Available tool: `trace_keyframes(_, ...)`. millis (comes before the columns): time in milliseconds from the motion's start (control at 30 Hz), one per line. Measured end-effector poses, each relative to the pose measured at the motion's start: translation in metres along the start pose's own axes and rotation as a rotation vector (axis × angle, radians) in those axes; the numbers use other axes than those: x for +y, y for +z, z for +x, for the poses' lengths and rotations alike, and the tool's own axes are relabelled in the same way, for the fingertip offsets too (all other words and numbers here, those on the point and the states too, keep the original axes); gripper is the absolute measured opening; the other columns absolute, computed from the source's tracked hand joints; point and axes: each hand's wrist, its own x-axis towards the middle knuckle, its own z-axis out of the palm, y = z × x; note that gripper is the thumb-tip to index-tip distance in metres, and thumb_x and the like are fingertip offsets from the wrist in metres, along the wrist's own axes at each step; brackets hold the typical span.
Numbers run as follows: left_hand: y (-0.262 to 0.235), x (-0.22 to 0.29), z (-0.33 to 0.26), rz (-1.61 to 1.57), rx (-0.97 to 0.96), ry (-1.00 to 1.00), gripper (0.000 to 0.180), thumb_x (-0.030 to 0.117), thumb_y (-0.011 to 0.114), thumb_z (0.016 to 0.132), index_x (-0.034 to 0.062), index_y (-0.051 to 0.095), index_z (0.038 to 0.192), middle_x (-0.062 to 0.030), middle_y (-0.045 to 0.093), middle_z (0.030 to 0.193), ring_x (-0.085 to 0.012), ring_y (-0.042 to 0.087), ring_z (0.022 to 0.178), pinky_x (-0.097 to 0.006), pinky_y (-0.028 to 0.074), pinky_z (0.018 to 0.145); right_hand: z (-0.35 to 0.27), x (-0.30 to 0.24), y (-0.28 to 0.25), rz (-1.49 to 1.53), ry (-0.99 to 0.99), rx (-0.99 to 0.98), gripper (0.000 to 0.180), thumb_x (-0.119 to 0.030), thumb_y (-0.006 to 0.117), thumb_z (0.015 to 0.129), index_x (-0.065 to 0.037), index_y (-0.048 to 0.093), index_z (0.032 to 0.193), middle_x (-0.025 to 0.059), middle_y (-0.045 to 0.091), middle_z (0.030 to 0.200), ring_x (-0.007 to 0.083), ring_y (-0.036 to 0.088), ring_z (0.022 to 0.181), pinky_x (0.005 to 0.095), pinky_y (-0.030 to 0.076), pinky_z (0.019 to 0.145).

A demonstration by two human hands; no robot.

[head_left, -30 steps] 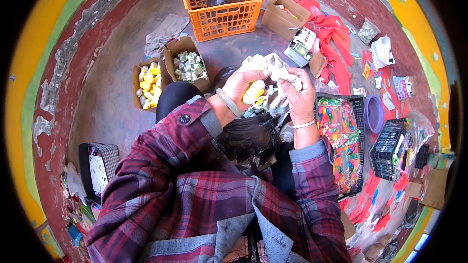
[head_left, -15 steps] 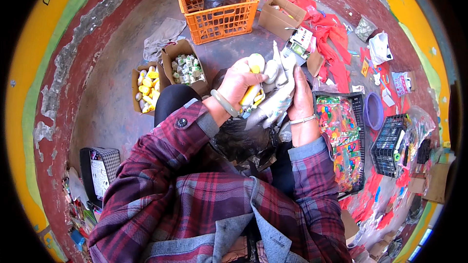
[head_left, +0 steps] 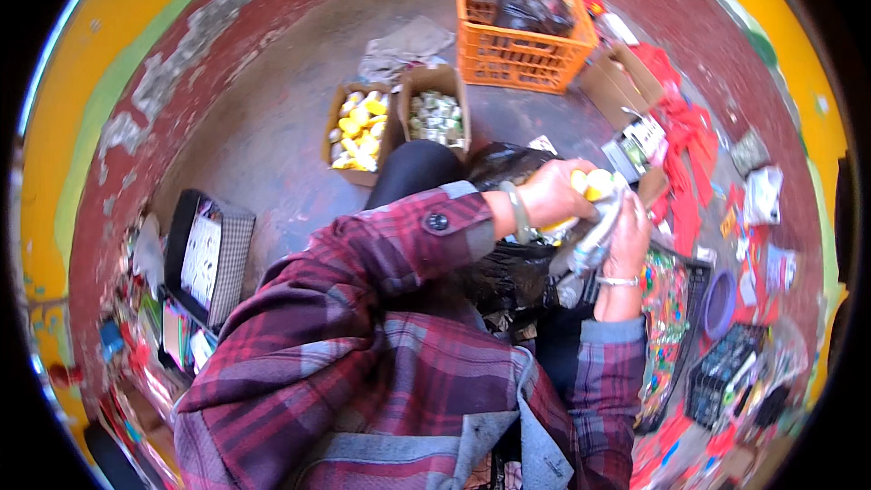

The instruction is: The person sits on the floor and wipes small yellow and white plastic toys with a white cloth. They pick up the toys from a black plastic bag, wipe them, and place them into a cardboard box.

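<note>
My left hand (head_left: 547, 194), a pale bangle at its wrist, is closed around several small rounded yellow-and-white pieces (head_left: 594, 183); their exact kind is blurred. Close beside it, my right hand (head_left: 628, 240) grips a greyish-white cloth glove (head_left: 594, 240) that hangs between the two hands. The glove touches or nearly touches the yellow-and-white pieces. Beneath both hands lies a black plastic bag (head_left: 504, 277) between my knees. Past my left knee stands a carton (head_left: 335, 120) of similar yellow-and-white pieces, next to another carton (head_left: 466, 118) of small white-and-green packets.
An orange plastic crate (head_left: 526, 59) holding a black bag stands at the back. To the right are an open cardboard box (head_left: 606, 89), red cloth (head_left: 689, 150), a black crate (head_left: 694, 308) of colourful packets and a purple basket (head_left: 719, 301). At left sits a checked box (head_left: 234, 259).
The view has turned left, so the surroundings shift right. My hands have come closer together, and the glove, earlier held up with its fingers raised, now hangs lower.
</note>
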Motion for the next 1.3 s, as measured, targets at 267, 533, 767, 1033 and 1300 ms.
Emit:
trace_keyframes(267,-0.053,0.043,-0.044,-0.382,0.018,0.106,0.027,-0.005,0.065,0.062,0.0074,0.053,0.083,-0.0020,0.054,0.077,-0.0111,0.054,0.071,-0.024,0.046,0.064,-0.002,-0.012,0.019,0.301,0.112,-0.003,0.039,-0.029,0.038,0.094,0.004,0.052,0.110,0.0122,0.058,0.101,0.0196,0.058,0.089,0.0320,0.047,0.078)
trace_keyframes(533,-0.274,-0.029,-0.101,-0.119,0.754,0.274,0.029,0.001,0.060,0.068,0.0012,0.053,0.097,-0.0075,0.059,0.086,-0.0181,0.061,0.073,-0.028,0.051,0.068,0.000,0.008,0.011,0.239,0.195,-0.049,0.037,-0.029,0.044,0.093,0.002,0.052,0.111,0.0106,0.058,0.103,0.0191,0.058,0.091,0.0311,0.047,0.079)
trace_keyframes(767,-0.358,-0.120,-0.115,-0.253,1.223,-0.001,0.031,-0.001,0.060,0.069,-0.0024,0.054,0.099,-0.0126,0.059,0.088,-0.0232,0.061,0.071,-0.033,0.051,0.065,0.001,0.016,0.012,0.245,0.240,-0.093,0.038,-0.029,0.046,0.092,0.002,0.051,0.113,0.0105,0.058,0.106,0.0198,0.058,0.093,0.0314,0.047,0.080)
trace_keyframes(1033,-0.352,-0.109,-0.096,-0.604,1.088,0.082,0.037,0.017,0.062,0.076,0.0052,0.049,0.109,-0.0112,0.058,0.094,-0.0222,0.062,0.074,-0.031,0.053,0.057,0.000,0.017,0.015,0.200,0.254,-0.069,0.039,-0.030,0.047,0.092,0.001,0.050,0.115,0.0105,0.057,0.107,0.0199,0.057,0.094,0.0315,0.047,0.081)
trace_keyframes(1300,-0.208,0.022,-0.081,-0.335,0.260,0.208,0.019,0.019,0.060,0.082,0.0036,0.055,0.092,-0.0074,0.060,0.083,-0.0143,0.060,0.067,-0.024,0.049,0.051,-0.008,0.009,0.019,0.197,0.180,-0.081,0.031,-0.024,0.045,0.093,0.000,0.052,0.112,0.0080,0.058,0.102,0.0155,0.057,0.091,0.0281,0.046,0.079)
